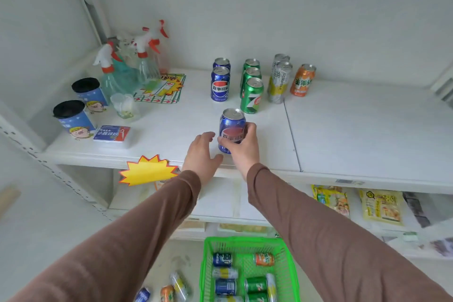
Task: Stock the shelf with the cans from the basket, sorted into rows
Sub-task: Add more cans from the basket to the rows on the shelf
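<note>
Item in hand: blue cola can (232, 130), upright, near the front edge of the shelf (343, 130), in line with the blue row but well forward of it. Whether its base touches the shelf: cannot tell, lower part hidden.

Right hand (241, 148): grip closed around the can's lower half, fingers wrapped across the label.
Left hand (201, 154): grip open, fingers spread, just beside the can on its left, holding nothing.

Stocked on shelf, four rows running front to back:
- blue row (220, 82): two cans
- green row (252, 88): three cans
- silver-and-yellow row (279, 81): two cans
- orange can (302, 80): one, alone at the right

Outstanding:
- green basket (206, 272), on the floor below: at least two blue, two green, one orange and two or three silver-yellow cans, lying on their sides; lower part out of view.
- loose cans on floor (169, 289), left of the basket: one blue, one orange, one silver-yellow.

Not part of the task, left end of shelf: spray bottles (122, 66), two black-lidded blue tubs (81, 105), clear cup (123, 105), flat blue pack (111, 133), printed sheets (161, 92).

Progress, as a judgement: roughly half done. Eight cans placed, ninth being set. Held can not yet pushed back against its row; all four rows open for more.
</note>
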`<state>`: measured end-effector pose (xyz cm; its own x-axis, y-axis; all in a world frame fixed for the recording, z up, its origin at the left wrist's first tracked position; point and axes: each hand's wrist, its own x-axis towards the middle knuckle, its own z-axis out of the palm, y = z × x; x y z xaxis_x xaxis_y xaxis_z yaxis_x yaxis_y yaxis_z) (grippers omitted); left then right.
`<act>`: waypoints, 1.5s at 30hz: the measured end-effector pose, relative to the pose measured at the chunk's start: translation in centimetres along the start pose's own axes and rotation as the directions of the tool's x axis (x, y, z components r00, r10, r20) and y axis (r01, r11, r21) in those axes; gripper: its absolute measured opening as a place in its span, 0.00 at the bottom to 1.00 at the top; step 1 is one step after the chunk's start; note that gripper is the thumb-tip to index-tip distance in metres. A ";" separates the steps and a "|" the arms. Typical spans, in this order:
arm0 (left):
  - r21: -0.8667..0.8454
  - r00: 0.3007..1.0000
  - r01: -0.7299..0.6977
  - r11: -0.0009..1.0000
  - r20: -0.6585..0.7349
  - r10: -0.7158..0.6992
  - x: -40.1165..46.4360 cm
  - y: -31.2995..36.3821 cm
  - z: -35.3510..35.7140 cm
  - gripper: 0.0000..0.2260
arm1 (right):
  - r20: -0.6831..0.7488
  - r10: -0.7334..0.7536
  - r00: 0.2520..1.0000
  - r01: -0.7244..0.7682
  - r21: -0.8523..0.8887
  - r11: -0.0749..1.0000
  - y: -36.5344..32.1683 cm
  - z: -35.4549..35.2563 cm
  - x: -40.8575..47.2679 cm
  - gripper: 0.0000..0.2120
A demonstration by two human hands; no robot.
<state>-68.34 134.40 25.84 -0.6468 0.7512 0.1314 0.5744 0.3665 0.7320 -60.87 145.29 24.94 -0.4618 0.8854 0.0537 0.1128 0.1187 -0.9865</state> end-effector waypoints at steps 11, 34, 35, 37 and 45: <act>0.027 0.995 0.099 0.995 -0.007 -0.099 9.2 -2.2 0.0 0.27 | -0.057 -0.054 0.997 0.052 -0.046 0.998 1.1 5.9 10.3 0.30; 0.074 0.995 0.096 0.993 0.015 -0.098 12.7 -3.0 -0.9 0.27 | -0.111 -0.052 0.992 0.037 -0.135 0.990 0.9 8.7 14.7 0.33; 0.078 0.995 0.097 0.992 0.013 -0.098 12.4 -3.0 -0.9 0.27 | -0.109 -0.040 0.993 0.026 -0.124 0.992 0.8 8.6 14.6 0.33; 0.085 0.995 0.097 0.992 0.009 -0.098 11.7 -3.0 -1.0 0.27 | -0.094 -0.001 0.996 -0.006 -0.080 0.997 0.7 8.3 14.2 0.35; 0.084 0.995 0.091 0.992 -0.052 -0.087 6.7 -3.1 -0.8 0.26 | 0.025 0.025 0.999 -0.022 -0.093 0.995 1.4 5.5 6.1 0.33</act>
<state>-74.84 137.83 24.96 -0.7196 0.6870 0.1015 0.5529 0.4784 0.6822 -68.39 148.38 22.99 -0.4805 0.8766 0.0257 0.2042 0.1403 -0.9688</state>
